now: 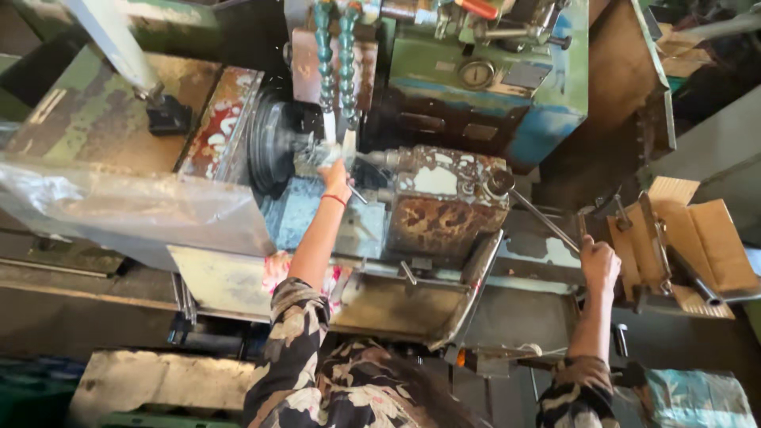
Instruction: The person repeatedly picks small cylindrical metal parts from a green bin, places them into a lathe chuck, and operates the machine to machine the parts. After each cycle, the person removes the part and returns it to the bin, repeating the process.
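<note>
Lathe work, seen from above. Left hand reaches in to the workpiece at the chuck, just under the two coolant hoses; fingers seem closed about the part, but whether they pinch it or only touch it I cannot tell. Right hand is wrapped tight round a lever on the right side of the machine, beside a cardboard box. The chuck looks blurred, perhaps spinning, so best keep fingers on the part's free end, the red wrist thread and sleeve away from the chuck, and hold the lever steady until the left hand is out. Hard to read: the workpiece is small and washed out by glare; the left fingertips are hidden behind the hand; the lever's foot is lost among the clutter; a plastic sheet covers the bed at left.
</note>
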